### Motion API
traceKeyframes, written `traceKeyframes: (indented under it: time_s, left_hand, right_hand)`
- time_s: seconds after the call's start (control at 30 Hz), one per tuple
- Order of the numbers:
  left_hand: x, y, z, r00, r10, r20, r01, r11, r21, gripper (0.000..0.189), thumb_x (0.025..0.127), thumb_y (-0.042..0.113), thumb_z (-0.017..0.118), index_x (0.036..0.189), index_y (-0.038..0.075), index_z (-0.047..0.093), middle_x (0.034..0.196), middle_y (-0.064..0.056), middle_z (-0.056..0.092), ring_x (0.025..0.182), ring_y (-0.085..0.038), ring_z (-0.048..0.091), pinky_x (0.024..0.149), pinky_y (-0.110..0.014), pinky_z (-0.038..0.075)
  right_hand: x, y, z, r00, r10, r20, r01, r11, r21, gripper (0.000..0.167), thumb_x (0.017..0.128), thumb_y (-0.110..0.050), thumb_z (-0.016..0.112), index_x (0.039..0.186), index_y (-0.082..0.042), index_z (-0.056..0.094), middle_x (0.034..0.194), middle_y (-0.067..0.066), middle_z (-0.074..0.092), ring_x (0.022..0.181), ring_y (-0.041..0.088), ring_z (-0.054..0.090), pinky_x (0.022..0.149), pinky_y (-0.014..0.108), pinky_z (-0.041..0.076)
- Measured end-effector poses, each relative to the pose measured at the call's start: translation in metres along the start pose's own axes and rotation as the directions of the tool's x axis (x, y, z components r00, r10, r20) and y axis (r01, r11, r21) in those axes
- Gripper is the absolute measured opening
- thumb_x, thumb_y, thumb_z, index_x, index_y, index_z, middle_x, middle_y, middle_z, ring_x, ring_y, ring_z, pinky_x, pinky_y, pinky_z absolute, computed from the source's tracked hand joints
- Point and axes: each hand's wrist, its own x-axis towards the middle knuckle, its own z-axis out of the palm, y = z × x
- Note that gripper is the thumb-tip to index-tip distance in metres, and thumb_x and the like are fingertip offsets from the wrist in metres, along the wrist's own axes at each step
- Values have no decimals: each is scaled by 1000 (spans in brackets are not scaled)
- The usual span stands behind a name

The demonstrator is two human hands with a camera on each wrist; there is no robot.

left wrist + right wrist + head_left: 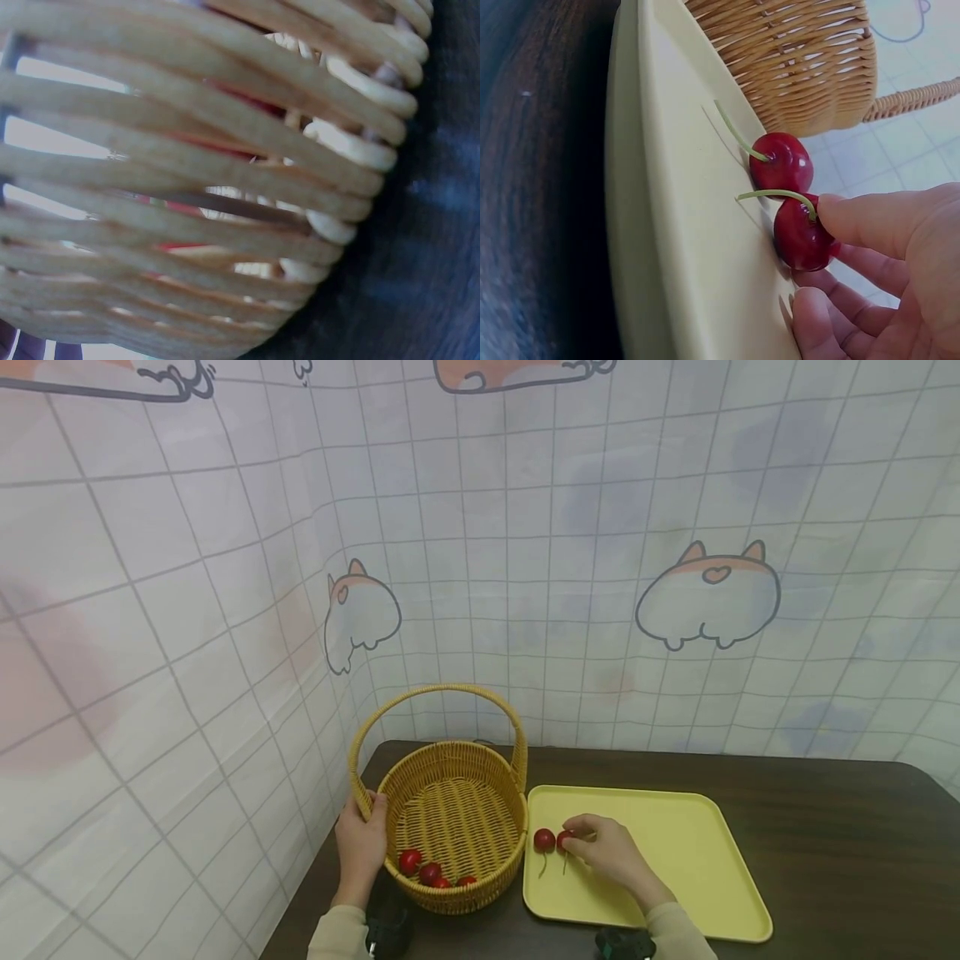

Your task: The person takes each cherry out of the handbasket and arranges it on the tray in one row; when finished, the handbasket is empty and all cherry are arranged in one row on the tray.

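My left hand (362, 843) grips the left side of a wicker basket (517, 827) where its arched handle meets the rim. Several red cherries (409, 861) lie inside, by the near wall; in the left wrist view, bits of red show through the weave (150, 161). On the yellow tray (675, 835), my right hand (611, 852) pinches a cherry (804, 236) between thumb and fingers, its green stem pointing away from the thumb. A second cherry (781, 163) with a stem sits right beside it on the tray, toward the basket.
Basket and tray stand side by side on a dark wooden table (847, 835), the tray on the right. Behind and to the left hangs a white gridded cloth (555, 610) with cartoon animals. The basket's handle (450, 687) arches high above its rim.
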Motion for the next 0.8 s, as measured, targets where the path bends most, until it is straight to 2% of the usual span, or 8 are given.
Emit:
traceKeyframes:
  time_s: [0.3,0.8]
  left_hand:
    - [0,2,-1,1000,-5,-4,5,1000,-6,13,100,18,57,99,5,57,70,-8,47,57,-17,43,56,-32,38]
    - [-1,2,-1,1000,1,0,-1,1000,-15,17,101,21,56,100,4,58,73,-9,49,59,-18,44,56,-32,38]
  right_hand:
    - [2,3,1,1000,2,9,-2,1000,29,21,86,-15,75,105,-7,71,96,2,71,82,15,62,59,29,49]
    - [2,4,-1,999,33,30,-35,996,82,22,90,-16,70,110,-5,69,101,3,70,77,14,62,59,30,50]
